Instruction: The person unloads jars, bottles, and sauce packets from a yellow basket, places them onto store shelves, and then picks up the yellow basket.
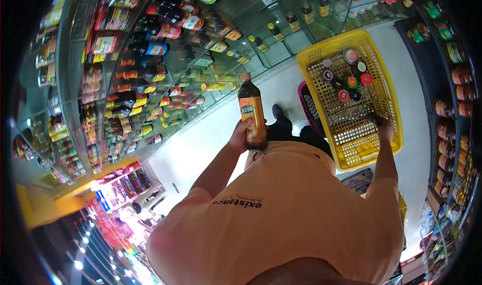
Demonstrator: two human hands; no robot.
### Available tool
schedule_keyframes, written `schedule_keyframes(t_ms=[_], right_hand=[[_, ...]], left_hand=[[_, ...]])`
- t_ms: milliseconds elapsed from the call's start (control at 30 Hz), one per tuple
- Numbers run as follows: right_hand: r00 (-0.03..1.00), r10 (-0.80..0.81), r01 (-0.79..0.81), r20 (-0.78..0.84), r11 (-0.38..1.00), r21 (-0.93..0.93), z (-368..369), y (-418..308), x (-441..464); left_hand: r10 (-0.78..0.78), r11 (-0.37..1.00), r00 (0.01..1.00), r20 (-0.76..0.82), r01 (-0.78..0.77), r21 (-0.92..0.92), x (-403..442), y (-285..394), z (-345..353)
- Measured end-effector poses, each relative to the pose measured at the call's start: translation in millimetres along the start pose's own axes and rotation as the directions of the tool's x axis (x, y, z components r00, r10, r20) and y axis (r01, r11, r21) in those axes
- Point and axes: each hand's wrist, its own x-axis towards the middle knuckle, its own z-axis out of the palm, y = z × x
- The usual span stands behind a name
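Observation:
My left hand (pixel 243 133) is wrapped round the lower part of a dark sauce bottle (pixel 251 109) with a yellow-orange label and a brown cap. The bottle stands nearly upright in front of my body, beside the shelves. At the right, my right hand (pixel 385 131) reaches into a yellow perforated basket (pixel 391 86). Its fingers are closed on a small dark bottle-like thing (pixel 374 118), partly hidden by the hand. Several capped bottles and jars (pixel 352 81) stand grouped at the basket's far end, their lids red, green, white and purple.
Glass shelves (pixel 221 66) with rows of sauce bottles line the left and far side. More shelves with jars (pixel 447 129) run along the right. A magenta basket (pixel 307 104) sits beside the yellow one. My shoe (pixel 278 111) is on the pale floor (pixel 196 129).

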Motion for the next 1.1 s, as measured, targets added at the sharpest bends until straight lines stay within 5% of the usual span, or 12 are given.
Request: schedule_keyframes(t_ms=[67, 233, 300, 467, 533, 733, 833, 967, 1000, 1067, 1100], right_hand=[[0.944, 0.282, -0.284, 0.174, 0.959, -0.013, -6.0, -1.7, 0.9], [0.900, 0.363, -0.318, 0.240, 0.925, -0.207, -53.0, -55.3, -15.2], [0.968, 0.219, -0.223, 0.118, 0.975, 0.014, -91.0, -82.5, -32.0], [0.980, 0.191, -0.192, -0.063, 0.981, -0.014, -168.4, -149.9, -59.2], [0.971, 0.223, -0.230, -0.090, 0.971, -0.072, -210.2, -192.4, -63.0], [0.976, 0.002, -0.044, -0.217, 0.981, -0.190, -299.6, -295.4, -70.9], [0.958, 0.062, -0.122, -0.281, 0.973, -0.198, -313.7, -329.2, -80.5], [0.935, 0.085, -0.170, -0.345, 0.959, -0.225, -312.8, -353.2, -94.8], [0.930, 0.123, -0.185, -0.346, 0.971, -0.150, -313.6, -360.5, -97.1], [0.921, 0.176, -0.216, -0.346, 0.973, -0.078, -314.4, -375.7, -100.8], [0.914, 0.193, -0.211, -0.358, 0.977, -0.014, -314.7, -381.9, -101.8]], left_hand=[[0.035, 0.998, 0.999, -0.031, -0.037, -0.054, -0.8, 14.6, 5.2], [0.094, 0.995, 0.995, -0.041, -0.092, 0.041, 16.3, 51.1, -17.3], [0.135, 0.990, 0.991, 0.006, -0.136, 0.049, 35.2, 64.0, -35.8], [0.205, 0.969, 0.979, -0.004, -0.202, 0.143, 92.6, 96.9, -75.9], [0.221, 0.924, 0.962, -0.163, -0.153, 0.349, 125.6, 103.8, -94.6], [0.349, 0.807, 0.936, -0.034, -0.282, 0.518, 207.1, 139.9, -136.5], [0.545, 0.681, 0.817, -0.191, -0.298, 0.669, 237.4, 152.4, -148.4], [0.666, 0.666, 0.728, -0.164, -0.480, 0.571, 267.4, 175.4, -145.1], [0.658, 0.668, 0.738, -0.153, -0.478, 0.570, 271.5, 179.8, -144.1], [0.595, 0.482, 0.750, -0.288, -0.046, 0.875, 261.2, 204.8, -125.0], [0.721, 0.364, 0.692, -0.034, -0.337, 0.868, 304.7, 186.7, -173.9]])
